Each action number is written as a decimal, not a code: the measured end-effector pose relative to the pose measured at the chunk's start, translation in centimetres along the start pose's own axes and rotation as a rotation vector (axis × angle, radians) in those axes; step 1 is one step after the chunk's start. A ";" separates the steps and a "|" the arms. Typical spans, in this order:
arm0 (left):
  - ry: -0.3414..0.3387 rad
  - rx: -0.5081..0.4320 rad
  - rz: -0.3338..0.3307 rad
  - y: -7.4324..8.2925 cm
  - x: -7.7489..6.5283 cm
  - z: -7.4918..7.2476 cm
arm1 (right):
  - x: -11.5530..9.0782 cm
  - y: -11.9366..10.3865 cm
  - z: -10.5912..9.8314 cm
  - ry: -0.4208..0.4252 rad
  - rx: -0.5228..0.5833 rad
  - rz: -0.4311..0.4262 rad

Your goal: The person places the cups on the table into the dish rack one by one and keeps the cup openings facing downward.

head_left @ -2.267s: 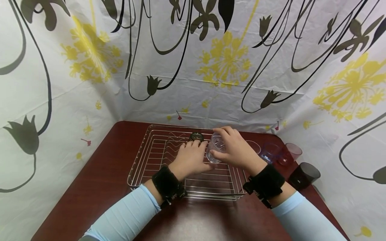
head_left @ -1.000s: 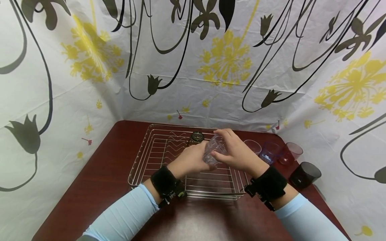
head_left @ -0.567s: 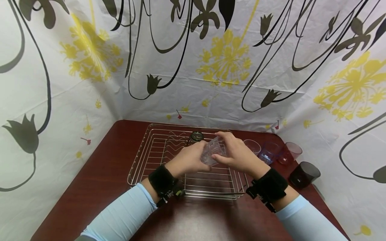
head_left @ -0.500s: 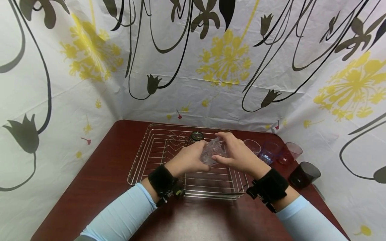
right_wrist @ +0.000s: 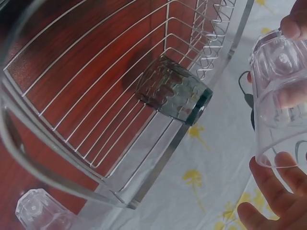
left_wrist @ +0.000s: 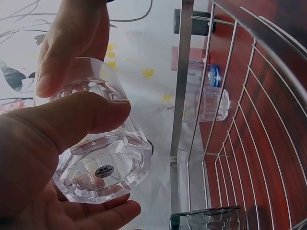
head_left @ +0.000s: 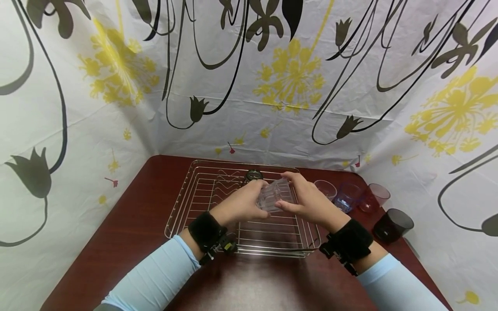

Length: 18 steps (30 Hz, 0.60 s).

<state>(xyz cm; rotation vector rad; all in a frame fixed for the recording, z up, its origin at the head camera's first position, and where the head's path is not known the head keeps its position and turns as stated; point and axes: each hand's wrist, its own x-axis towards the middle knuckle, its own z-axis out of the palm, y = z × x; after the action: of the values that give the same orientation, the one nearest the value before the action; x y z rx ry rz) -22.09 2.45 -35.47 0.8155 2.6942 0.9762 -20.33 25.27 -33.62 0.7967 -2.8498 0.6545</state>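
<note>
A clear drinking glass (head_left: 272,196) lies tilted nearly on its side between both hands, over the wire dish rack (head_left: 272,250). My left hand (head_left: 242,203) grips its base end; in the left wrist view the thumb (left_wrist: 91,115) crosses the side and a dark sticker shows on the thick base. My right hand (head_left: 311,201) holds the rim end with thumb and fingers. The right wrist view shows fingertips (right_wrist: 264,175) right at the rim. A dark green glass (right_wrist: 175,91) stands at the back of the rack, partly behind my left hand in the head view.
Right of the rack, on the reddish-brown table (head_left: 116,242), stand another clear glass (head_left: 326,188), a blue one (head_left: 347,198), a pink one (head_left: 374,198) and a black one (head_left: 393,225). A patterned cloth (head_left: 233,125) hangs around the table's back and sides.
The clear glass has tipped from near upright onto its side, its base end swinging toward my left hand. That hand has moved from beside the glass to gripping it.
</note>
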 end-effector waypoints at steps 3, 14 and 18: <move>0.002 -0.003 -0.007 0.0 0.0 -0.1 | 0.0 0.1 0.0 -0.009 0.010 0.003; 0.038 -0.003 0.002 0.3 -0.1 -0.7 | -0.2 0.8 0.2 0.019 0.002 -0.024; 0.039 -0.036 -0.014 0.5 -0.1 -0.9 | -0.1 1.1 0.3 0.047 -0.035 -0.054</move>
<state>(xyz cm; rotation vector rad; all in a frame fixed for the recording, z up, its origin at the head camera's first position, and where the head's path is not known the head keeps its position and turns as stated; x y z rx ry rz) -22.07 2.17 -34.47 0.7782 2.7027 1.0461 -20.82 26.04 -34.33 0.8386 -2.7785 0.6063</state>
